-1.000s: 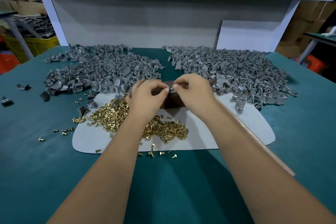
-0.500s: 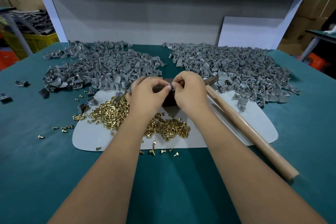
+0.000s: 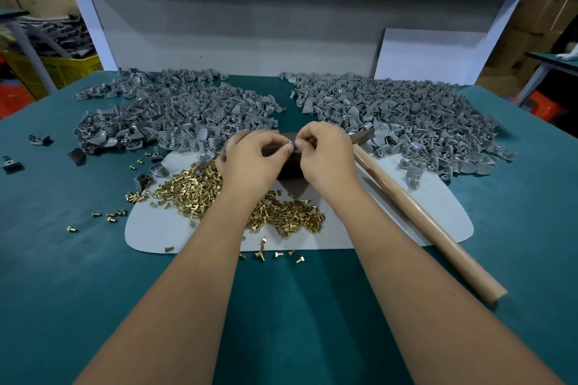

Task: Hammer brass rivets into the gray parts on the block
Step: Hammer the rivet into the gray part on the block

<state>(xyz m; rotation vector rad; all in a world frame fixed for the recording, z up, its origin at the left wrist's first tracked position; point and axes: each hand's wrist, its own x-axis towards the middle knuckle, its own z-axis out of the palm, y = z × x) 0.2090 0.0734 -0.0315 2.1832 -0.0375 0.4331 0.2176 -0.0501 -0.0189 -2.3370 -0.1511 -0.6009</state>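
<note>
**Both hands on one small part over the block; hammer lies idle to the right**

L to R. Left pile of gray parts (image 3: 175, 116) sits far-left on the green table (image 3: 62, 291), well apart from the work spot. Brass rivets (image 3: 194, 194) spread on the pale mat (image 3: 150, 228), near side of the block, right under the left wrist, so the left hand is nearer the supply.

Left hand (image 3: 250, 162): fingers curled, thumb + forefinger tips meeting at centre, pinching something tiny. Prob. a rivet or the edge of a gray part, too small to tell which.

Block (image 3: 289, 170), dark, is betw. the two hands and partly hidden by them; the pinch point sits above its top face.

Right hand (image 3: 325, 156): also curled, fingertips pinched against the same small piece, touching the left's tips. Whether the piece rests on the block yet, can't tell.

Hammer (image 3: 419, 222): wooden handle runs diagonally, head end far by the block just beside the right hand, butt end near-right. Nobody holds it. Right hand is clearly closer, so I'd judge it lets go and picks up the handle once the rivet is seated.

Right pile of gray parts (image 3: 400, 116) beyond.
</note>
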